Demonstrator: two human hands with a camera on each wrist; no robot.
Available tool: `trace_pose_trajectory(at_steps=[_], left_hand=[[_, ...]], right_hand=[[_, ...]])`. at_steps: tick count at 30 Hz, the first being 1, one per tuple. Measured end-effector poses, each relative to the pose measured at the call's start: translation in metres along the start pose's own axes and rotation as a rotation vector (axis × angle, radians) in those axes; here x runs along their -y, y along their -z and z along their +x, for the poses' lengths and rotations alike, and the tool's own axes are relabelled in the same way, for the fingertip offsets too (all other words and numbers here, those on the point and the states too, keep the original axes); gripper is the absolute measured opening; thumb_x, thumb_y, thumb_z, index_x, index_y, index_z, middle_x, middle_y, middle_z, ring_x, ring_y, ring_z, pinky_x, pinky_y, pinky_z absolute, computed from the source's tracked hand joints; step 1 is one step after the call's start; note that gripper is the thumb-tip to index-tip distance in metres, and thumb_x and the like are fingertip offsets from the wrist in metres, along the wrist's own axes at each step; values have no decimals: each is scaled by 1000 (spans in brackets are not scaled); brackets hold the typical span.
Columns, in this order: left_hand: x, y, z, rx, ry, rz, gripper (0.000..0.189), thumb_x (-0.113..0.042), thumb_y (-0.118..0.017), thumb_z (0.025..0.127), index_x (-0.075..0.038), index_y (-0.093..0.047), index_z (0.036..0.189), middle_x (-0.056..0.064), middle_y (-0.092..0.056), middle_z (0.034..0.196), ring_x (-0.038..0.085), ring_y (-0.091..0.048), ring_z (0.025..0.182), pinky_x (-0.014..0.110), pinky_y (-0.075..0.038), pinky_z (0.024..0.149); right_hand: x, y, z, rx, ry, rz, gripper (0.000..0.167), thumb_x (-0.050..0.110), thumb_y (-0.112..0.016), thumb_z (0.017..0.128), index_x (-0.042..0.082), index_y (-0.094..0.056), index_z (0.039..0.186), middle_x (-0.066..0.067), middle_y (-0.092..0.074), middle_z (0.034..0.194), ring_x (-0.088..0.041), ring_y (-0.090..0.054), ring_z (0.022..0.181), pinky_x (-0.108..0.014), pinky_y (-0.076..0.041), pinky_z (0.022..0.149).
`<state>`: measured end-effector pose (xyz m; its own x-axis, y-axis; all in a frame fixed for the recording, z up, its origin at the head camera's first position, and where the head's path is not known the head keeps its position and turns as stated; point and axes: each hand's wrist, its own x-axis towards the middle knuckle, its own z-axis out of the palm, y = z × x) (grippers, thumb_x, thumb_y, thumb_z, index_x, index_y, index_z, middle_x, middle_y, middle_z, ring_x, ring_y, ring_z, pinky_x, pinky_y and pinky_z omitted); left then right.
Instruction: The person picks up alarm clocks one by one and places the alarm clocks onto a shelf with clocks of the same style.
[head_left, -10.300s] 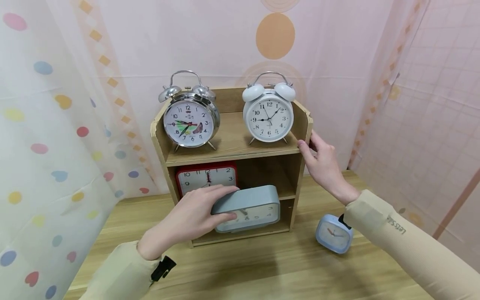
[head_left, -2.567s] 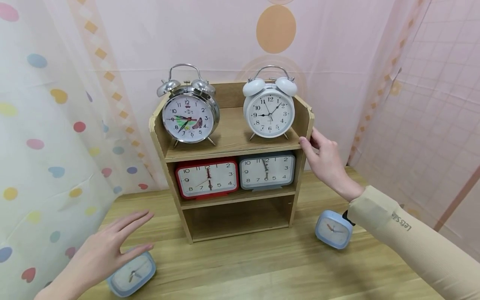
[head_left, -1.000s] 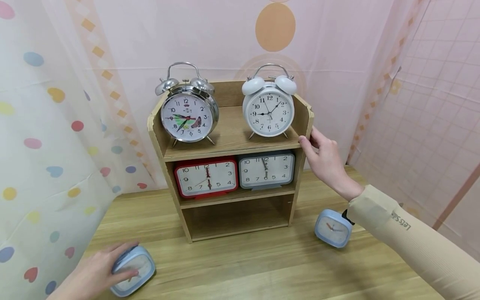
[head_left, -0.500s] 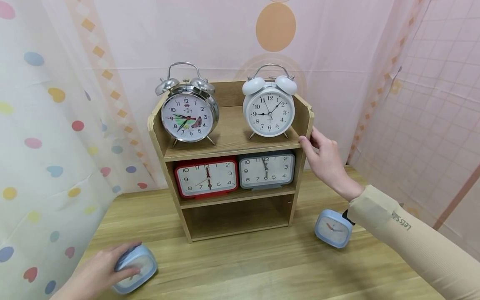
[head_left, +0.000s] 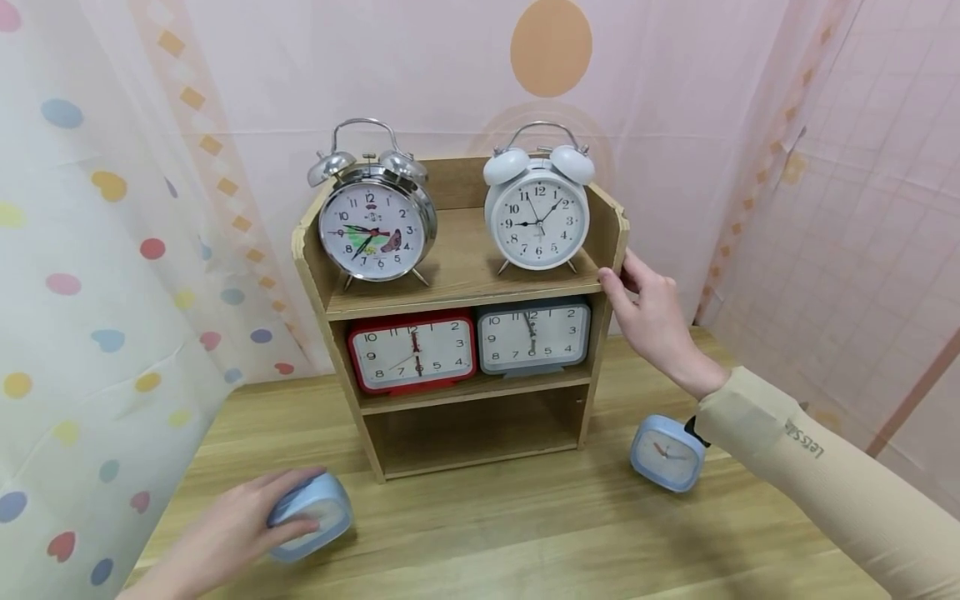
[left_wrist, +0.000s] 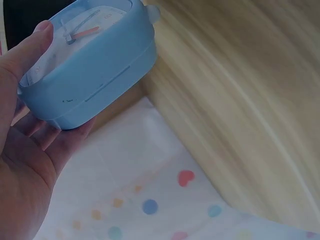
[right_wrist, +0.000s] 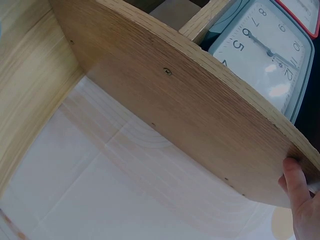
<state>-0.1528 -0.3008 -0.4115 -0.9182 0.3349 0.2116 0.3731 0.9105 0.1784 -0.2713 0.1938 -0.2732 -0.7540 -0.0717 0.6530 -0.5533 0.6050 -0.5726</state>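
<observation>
My left hand (head_left: 243, 525) grips a small light-blue alarm clock (head_left: 333, 510), thumb across its face and fingers over the top. It is tilted above the tabletop, front left of a wooden shelf unit (head_left: 465, 271). In the left wrist view the fingers support the blue clock (left_wrist: 100, 75) along its casing. My right hand (head_left: 654, 321) holds the unit's right side panel, thumb at the front edge. The right wrist view shows fingertips of that hand (right_wrist: 300, 200) on the panel (right_wrist: 175, 115). Another light-blue clock (head_left: 667, 454) stands on the table below my right forearm.
On the top shelf stand a silver twin-bell clock (head_left: 375, 229) and a white one (head_left: 538, 221). A red rectangular clock (head_left: 412, 354) and a grey-blue one (head_left: 534, 337) sit side by side in the middle compartment. The bottom compartment (head_left: 472, 433) lies below them. Curtains hang behind.
The grey-blue rectangular clock left my left hand for the middle compartment. That hand then took the small blue clock and has shifted it right, nearer the unit. My right hand stays put.
</observation>
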Motion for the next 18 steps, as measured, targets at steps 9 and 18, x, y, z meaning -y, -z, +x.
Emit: trace_pose_trajectory(at_steps=[9,18], left_hand=[[-30,5,22,-9,-95,-37,57,-48,-82,86,-26,-68,137,-8,-76,116,0,-65,88,25,-55,71],[-48,4,38,-65,-195,-17,56,-38,-85,85,-23,-69,136,-1,-77,120,8,-71,90,29,-59,74]], right_hand=[[0,1,0,-3,-2,0,38,23,-51,111,-2,-63,137,-27,-73,130,-41,-72,122,-58,-59,102],[-1,-1,1,-8,6,1,38,23,-52,111,-1,-62,138,-27,-72,131,-42,-72,123,-58,-59,102]])
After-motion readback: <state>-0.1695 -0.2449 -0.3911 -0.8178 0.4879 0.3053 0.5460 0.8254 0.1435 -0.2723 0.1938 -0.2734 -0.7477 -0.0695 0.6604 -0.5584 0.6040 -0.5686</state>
